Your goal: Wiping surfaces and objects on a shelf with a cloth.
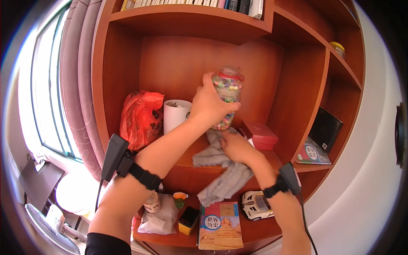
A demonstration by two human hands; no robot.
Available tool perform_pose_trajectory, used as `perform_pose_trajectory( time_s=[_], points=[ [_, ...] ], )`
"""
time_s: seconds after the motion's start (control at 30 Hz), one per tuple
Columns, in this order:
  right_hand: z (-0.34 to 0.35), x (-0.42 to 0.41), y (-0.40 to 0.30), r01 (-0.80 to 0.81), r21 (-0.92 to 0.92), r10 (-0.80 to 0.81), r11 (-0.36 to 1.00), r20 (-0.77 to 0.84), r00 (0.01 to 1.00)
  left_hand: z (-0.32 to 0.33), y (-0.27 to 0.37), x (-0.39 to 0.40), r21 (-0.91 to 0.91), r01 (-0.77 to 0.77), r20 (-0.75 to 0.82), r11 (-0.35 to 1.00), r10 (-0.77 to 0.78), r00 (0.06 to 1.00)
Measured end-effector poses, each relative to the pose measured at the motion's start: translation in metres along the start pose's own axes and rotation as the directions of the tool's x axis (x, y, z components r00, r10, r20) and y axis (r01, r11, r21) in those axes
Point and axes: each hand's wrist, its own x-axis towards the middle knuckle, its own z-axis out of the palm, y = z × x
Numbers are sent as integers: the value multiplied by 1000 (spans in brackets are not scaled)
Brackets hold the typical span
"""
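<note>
My left hand (212,103) grips a clear glass jar (230,84) around its side. Small multicoloured pieces fill the jar, and a red band circles its neck. It stands upright or nearly so; I cannot tell whether its base touches the shelf. Just under it, my right hand (236,146) presses a grey striped cloth (224,188) on the shelf board. The cloth drapes over the board's front edge towards the lower level. Part of it is hidden behind the hand and the jar.
Left of the jar are a white canister (175,116) and a red plastic bag (140,118); a red box (261,135) lies right. Below sit a textbook (221,226), a toy car (257,205), a black-and-yellow container (188,220) and a white plastic bag (161,215). Wooden dividers (296,102) flank the compartment.
</note>
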Motion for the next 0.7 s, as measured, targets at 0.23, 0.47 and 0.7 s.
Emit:
perform_pose_trajectory(
  time_s=[0.23, 0.47, 0.7],
  points=[
    [-34, -76, 26, 78, 153, -78, 985, -5, 997, 30, -16, 0, 38, 163, 53, 986, -165, 985],
    [-27, -105, 55, 169, 286, -93, 943, -260, 961, 33, -52, -7, 53, 248, 88, 967, -251, 964],
    [1, -126, 49, 119, 226, 86, 967, -727, 681, 35, -7, -37, 432, -327, -95, 840, 404, 910]
  ],
)
